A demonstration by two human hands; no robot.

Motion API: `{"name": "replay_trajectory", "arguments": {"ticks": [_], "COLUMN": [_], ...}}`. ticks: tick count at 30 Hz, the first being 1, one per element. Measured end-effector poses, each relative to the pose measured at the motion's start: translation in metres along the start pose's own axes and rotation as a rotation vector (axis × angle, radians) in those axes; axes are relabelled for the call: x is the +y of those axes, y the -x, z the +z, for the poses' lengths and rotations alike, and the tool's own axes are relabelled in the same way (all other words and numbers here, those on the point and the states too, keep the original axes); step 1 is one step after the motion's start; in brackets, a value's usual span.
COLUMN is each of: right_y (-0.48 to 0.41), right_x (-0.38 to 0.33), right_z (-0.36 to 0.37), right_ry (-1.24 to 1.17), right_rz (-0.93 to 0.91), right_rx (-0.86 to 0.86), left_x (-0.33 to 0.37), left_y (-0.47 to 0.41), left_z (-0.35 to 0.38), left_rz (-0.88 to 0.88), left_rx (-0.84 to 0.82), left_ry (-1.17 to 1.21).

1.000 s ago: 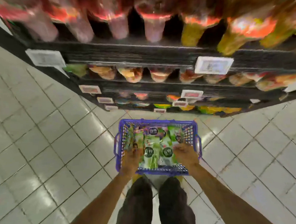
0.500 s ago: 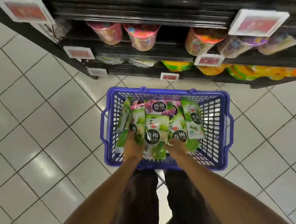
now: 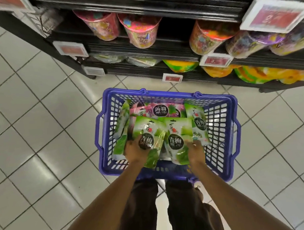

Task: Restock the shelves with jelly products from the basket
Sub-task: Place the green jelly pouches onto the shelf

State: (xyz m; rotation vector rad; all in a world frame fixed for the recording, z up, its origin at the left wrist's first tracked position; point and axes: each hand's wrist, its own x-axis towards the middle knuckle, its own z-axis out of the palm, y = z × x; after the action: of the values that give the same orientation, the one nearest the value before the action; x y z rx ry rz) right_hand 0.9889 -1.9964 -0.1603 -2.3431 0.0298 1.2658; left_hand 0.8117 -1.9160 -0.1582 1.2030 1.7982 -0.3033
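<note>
Left hand [image 3: 135,150] grips a green pouch [image 3: 148,133]; right hand [image 3: 196,150] grips the neighbouring pouch [image 3: 177,136]. Likely soft, light and slippery; best held by the edges.

"What are your hands doing?"

"I am looking down into a blue basket [image 3: 164,92]. My left hand [image 3: 134,151] is holding one green jelly bag [image 3: 148,131]. My right hand [image 3: 196,150] is holding the other green jelly bag [image 3: 177,131], just beside it."

"What is sitting ahead?"

"Black shelves [image 3: 143,46] are holding bright tubs [image 3: 140,32]."
</note>
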Motion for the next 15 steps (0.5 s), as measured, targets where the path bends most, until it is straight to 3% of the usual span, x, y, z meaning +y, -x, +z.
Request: {"name": "replay_trajectory", "arguments": {"ticks": [2, 9, 12, 15], "right_y": [-0.007, -0.010, -0.004, -0.001], "right_x": [0.004, 0.011, 0.019, 0.017], "right_z": [-0.011, -0.019, -0.012, -0.019], "right_ry": [0.061, 0.280, 0.416, 0.254], "right_rz": [-0.030, -0.135, -0.149, -0.075], "right_rx": [-0.044, -0.329, -0.290, -0.224], "left_x": [0.000, 0.005, 0.005, 0.005], "left_y": [0.000, 0.005, 0.011, 0.021], "left_z": [0.008, 0.015, 0.015, 0.006], "left_rz": [0.006, -0.089, -0.111, -0.097], "left_rx": [0.084, 0.163, 0.107, -0.002], "left_ry": [-0.042, 0.199, 0.190, 0.200]}}
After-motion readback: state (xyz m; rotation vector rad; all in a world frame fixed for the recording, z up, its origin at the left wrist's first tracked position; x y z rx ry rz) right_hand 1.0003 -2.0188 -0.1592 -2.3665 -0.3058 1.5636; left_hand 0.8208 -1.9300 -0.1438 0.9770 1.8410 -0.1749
